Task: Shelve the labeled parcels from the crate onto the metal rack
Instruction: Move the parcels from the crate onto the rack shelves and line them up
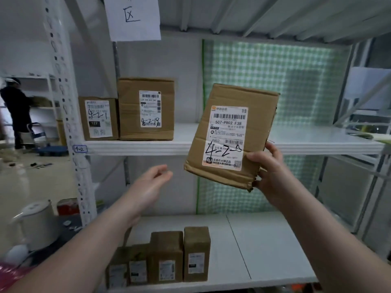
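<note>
My right hand (269,171) grips the lower right corner of a flat brown cardboard parcel (220,115), held tilted in the air in front of the white metal rack's upper shelf (137,147). Its white shipping label faces me and carries handwritten "4-2-" marking. My left hand (151,182) hovers lower left of the parcel, fingers relaxed and holding nothing. Two labeled brown boxes stand on the upper shelf at the left: a small one (98,118) marked 4-2-1 and a taller one (146,108) marked 4-2-18. No crate is in view.
Several small labeled boxes (165,258) stand in a row at the front of the lower shelf (264,246). The rack's perforated post (69,115) rises at left, with a "4-2" tag. A paper sign (132,16) hangs above. A person (18,111) stands far left; a white kettle (35,220) sits lower left.
</note>
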Demonstrator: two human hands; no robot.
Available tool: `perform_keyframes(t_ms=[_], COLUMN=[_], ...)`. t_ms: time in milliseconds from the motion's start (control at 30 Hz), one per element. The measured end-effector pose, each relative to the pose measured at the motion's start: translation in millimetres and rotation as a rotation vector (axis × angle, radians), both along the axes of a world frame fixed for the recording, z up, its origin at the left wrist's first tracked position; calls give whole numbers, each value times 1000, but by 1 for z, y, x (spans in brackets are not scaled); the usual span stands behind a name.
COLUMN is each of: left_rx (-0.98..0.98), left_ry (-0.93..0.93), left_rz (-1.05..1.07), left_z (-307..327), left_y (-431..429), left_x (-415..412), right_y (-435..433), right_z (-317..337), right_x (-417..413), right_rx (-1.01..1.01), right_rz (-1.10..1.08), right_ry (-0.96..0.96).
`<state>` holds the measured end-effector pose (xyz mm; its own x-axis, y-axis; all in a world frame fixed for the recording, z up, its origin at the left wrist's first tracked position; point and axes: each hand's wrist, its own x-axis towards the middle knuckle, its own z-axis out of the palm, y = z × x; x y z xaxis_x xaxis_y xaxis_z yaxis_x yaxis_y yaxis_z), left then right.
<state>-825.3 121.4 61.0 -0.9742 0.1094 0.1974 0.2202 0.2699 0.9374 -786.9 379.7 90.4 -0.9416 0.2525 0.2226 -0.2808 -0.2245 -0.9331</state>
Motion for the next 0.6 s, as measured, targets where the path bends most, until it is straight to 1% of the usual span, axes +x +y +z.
perform_keyframes(t_ms=[167,300,500,600], left_rx=[-154,-289,-506,-634], left_ry=[66,144,172,250], left_rz=[138,265,379,404], left_z=[13,21,29,33], left_y=[39,51,42,34], left_x=[-46,-72,-106,-132], right_y=[37,48,47,41], right_z=[27,45,57,56], right_x=[-56,-99,-159,-183], right_rx=[91,150,69,70], right_rz=[64,88,117,109], right_ry=[19,47,23,18])
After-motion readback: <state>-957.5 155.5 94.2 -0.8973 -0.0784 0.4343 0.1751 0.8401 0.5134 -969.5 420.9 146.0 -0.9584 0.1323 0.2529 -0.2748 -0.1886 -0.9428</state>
